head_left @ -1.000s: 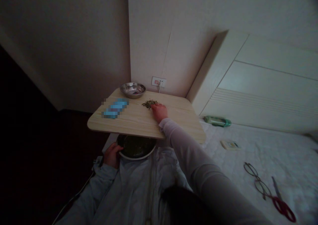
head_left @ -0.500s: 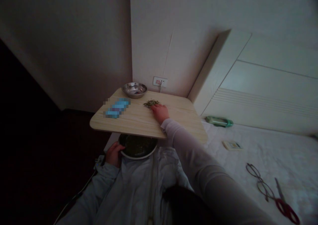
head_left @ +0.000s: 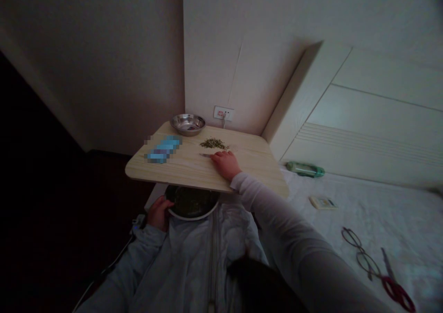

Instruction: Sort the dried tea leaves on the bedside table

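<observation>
My right hand (head_left: pixel 225 164) is closed over the wooden tabletop (head_left: pixel 187 168), gripping a small knife (head_left: pixel 205 155) whose thin pointed blade sticks out to the left. Most of the knife is hidden by the fingers. Just beyond the blade lies a loose pile of small chopped green bits (head_left: pixel 212 143). Below the table's near edge, my left hand (head_left: pixel 159 213) pinches the left rim of a round white-rimmed dish (head_left: pixel 194 219) above my lap. Its inside looks dark green, and the far side is covered by the table. What it contains is too dark to tell.
At the table's back left stands a shiny steel bowl (head_left: pixel 188 125), with a blurred blue item (head_left: pixel 163 149) nearer. On the bed to the right lie a green bottle (head_left: pixel 305 169), a small pale box (head_left: pixel 323 203), eyeglasses (head_left: pixel 360 250) and red-handled scissors (head_left: pixel 398 291). A wall socket (head_left: pixel 224 113) is behind.
My right hand has drawn back from the green bits toward me, exposing the blade. The pile now looks more spread out to the right. My left hand stays on the dish.
</observation>
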Demonstrator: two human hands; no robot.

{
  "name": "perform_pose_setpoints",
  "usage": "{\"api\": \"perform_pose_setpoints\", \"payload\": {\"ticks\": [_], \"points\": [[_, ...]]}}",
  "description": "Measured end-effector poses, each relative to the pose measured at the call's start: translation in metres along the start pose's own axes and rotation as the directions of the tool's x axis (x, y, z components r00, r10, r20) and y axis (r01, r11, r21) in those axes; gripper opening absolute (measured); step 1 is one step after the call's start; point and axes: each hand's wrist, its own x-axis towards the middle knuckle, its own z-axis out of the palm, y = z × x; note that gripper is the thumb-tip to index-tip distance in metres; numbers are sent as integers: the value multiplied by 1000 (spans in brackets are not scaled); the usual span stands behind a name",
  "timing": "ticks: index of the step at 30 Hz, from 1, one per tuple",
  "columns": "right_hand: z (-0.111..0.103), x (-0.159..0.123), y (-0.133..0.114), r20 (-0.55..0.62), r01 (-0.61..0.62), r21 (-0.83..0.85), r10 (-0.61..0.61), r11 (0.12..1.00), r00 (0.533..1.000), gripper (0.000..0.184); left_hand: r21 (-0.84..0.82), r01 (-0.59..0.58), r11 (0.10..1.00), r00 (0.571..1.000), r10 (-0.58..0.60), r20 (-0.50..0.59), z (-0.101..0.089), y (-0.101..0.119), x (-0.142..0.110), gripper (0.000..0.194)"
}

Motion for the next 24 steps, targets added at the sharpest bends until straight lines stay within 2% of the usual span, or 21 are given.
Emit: {"api": "perform_pose_setpoints", "payload": {"ticks": [6,9,11,14,16,20,24], "points": [[-6,-9,-3,-5,-19,39,19,999,1000,31,18,13,1000,998,-14,60,-5,-5,5,12],[-7,-6,6,-72,-125,112,133,986,988,33,29,17,999,997,-19,77,-7,-7,7,13],[-6,-3,14,-116,-215,179,238,960,964,33,43,14,999,996,-18,85,-7,-8,6,13],[-3,1,23,-126,-295,255,334,921,934,35,67,14,998,993,-22,112,-7,-8,5,13],[-2,2,24,-116,-289,246,324,925,939,35,60,18,998,991,-26,134,-7,-8,5,14],[-2,0,17,-93,-203,162,219,966,971,34,47,21,999,985,-29,172,-8,-9,6,12],[-5,-4,9,-89,-140,119,151,983,985,32,47,1,999,986,-8,164,-8,-10,6,10]]}}
